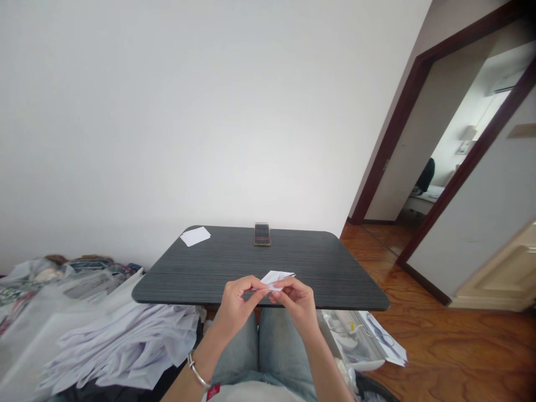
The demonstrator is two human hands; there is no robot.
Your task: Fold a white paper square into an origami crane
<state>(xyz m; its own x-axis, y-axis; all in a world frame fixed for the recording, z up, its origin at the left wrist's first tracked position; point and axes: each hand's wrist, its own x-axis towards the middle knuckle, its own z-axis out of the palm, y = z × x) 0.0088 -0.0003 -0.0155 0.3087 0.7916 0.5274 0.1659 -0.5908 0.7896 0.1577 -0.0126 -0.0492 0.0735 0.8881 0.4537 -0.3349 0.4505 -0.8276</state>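
A small folded piece of white paper (274,276) is held between both hands, just above the near edge of the dark table (201,273). My left hand (243,301) pinches its left side between thumb and fingers. On the right side, my right hand (296,300) grips the paper the same way, its thumb close to the left one. The fingertips cover the paper's lower part. White sheets of paper (195,236) lie at the table's far left corner.
At the table's back stands a phone (262,234) on a holder. A heap of white cloth (125,340) and plastic bags lies left of my legs. An open white box (355,340) with small items sits below the table's right side. A doorway (402,139) is at right.
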